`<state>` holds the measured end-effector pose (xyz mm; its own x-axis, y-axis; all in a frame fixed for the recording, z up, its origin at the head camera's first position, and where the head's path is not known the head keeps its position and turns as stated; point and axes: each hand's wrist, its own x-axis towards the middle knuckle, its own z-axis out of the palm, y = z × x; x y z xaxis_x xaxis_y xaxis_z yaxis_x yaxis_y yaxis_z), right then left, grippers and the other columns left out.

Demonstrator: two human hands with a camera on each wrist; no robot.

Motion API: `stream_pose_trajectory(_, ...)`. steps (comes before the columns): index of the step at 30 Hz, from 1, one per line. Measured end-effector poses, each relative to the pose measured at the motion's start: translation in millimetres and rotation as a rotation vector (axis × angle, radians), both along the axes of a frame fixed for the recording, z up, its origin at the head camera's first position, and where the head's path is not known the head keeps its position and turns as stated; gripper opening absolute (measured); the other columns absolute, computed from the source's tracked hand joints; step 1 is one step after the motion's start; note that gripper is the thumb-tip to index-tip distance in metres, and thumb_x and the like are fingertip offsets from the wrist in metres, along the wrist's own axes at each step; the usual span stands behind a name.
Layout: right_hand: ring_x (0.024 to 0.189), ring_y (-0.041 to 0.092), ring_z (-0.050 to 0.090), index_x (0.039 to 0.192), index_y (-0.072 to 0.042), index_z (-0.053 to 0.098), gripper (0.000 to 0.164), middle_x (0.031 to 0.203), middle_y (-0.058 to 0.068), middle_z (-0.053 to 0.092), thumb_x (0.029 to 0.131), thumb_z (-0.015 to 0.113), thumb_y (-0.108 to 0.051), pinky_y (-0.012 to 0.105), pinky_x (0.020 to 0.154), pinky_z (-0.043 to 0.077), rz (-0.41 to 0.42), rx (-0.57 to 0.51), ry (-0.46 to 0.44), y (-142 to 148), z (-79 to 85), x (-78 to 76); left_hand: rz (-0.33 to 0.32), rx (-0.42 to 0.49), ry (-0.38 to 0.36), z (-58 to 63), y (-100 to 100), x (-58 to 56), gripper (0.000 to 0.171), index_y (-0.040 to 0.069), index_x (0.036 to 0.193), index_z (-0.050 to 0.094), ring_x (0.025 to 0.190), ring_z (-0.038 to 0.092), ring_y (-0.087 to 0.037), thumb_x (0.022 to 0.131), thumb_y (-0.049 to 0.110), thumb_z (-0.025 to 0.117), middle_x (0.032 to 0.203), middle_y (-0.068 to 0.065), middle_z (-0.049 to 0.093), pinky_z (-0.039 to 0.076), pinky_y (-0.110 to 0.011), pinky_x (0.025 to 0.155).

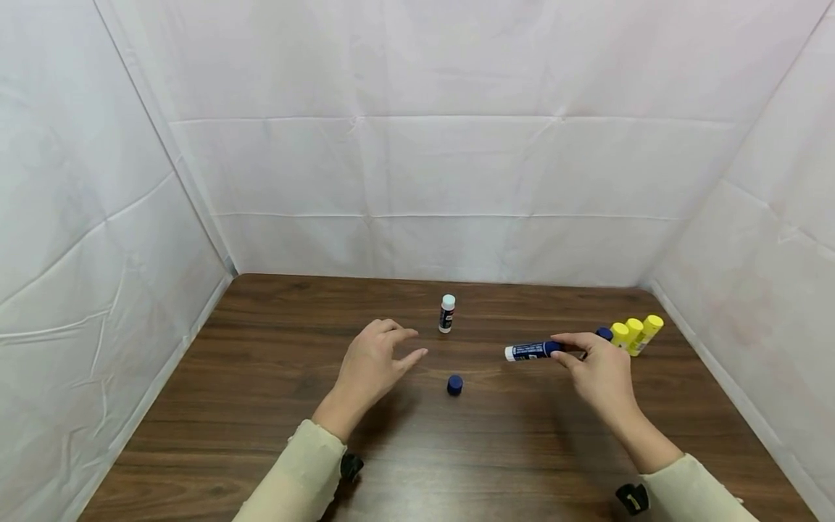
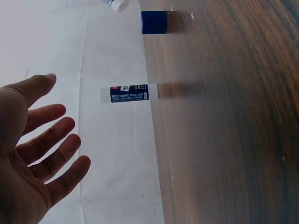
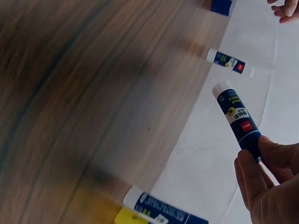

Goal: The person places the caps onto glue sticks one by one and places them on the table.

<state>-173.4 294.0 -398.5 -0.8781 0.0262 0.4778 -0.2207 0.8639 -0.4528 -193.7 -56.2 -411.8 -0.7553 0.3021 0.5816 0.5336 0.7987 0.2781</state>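
Observation:
My right hand point(image 1: 601, 373) pinches a blue-and-white glue stick point(image 1: 530, 351) by its blue cap between thumb and fingers. In the right wrist view this glue stick point(image 3: 236, 116) is tilted, white end away from the hand. My left hand point(image 1: 376, 361) is over the table with its fingers spread and nothing in them. Beyond its fingertips an uncapped glue stick point(image 1: 446, 314) stands upright, its white top showing. A loose blue cap point(image 1: 454, 385) sits on the table between the hands, nearer the front than that uncapped stick.
Several yellow glue sticks point(image 1: 646, 335) stand at the right, behind my right hand. Beside them is another blue-capped glue stick point(image 3: 163, 210), partly hidden by the hand in the head view. White cloth walls point(image 1: 457, 167) border the brown wooden table point(image 1: 274, 406) at the back and sides.

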Motion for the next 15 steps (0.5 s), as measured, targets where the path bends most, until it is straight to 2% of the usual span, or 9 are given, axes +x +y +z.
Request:
stream_pose_trajectory(3,0.056,0.014,0.048,0.107,-0.01,0.08,0.024,0.095,0.013,0.077,0.083,0.084,-0.01,0.027,0.051,0.032,0.006,0.05,0.024,7,1.7,-0.8,0.007,0.002,-0.013,0.2,1,-0.4,0.029,0.017,0.107,0.08,0.087,0.063,-0.015,0.087,0.039,0.082,0.096,0.001,0.07,0.056,-0.03,0.075)
stream_pose_trajectory(7,0.06,0.016,0.057,0.107,-0.008,0.08,0.026,0.1,0.015,0.076,0.081,0.085,-0.007,0.027,0.051,0.032,0.027,0.107,0.07,16,2.8,-2.1,0.015,-0.003,-0.025,0.1,2,-1.1,0.031,0.016,0.107,0.08,0.088,0.063,-0.015,0.087,0.039,0.081,0.099,0.001,0.071,0.056,-0.03,0.076)
stream_pose_trajectory(11,0.07,0.026,0.068,0.106,-0.005,0.08,0.027,0.103,0.019,0.075,0.08,0.085,-0.004,0.029,0.054,0.039,0.048,0.16,0.109,22,3.7,-4.3,0.022,-0.004,-0.035,-0.1,2,-2.7,0.032,0.016,0.108,0.079,0.09,0.064,-0.016,0.087,0.039,0.081,0.1,0.0,0.071,0.057,-0.031,0.077)
stream_pose_trajectory(15,0.078,0.033,0.071,0.107,-0.003,0.079,0.027,0.102,0.021,0.074,0.08,0.084,-0.002,0.04,0.058,0.05,0.049,0.21,0.119,26,3.2,-5.5,0.029,-0.003,-0.043,-0.6,2,-3.7,0.032,0.016,0.108,0.08,0.091,0.065,-0.017,0.087,0.039,0.082,0.1,0.0,0.071,0.057,-0.032,0.078)
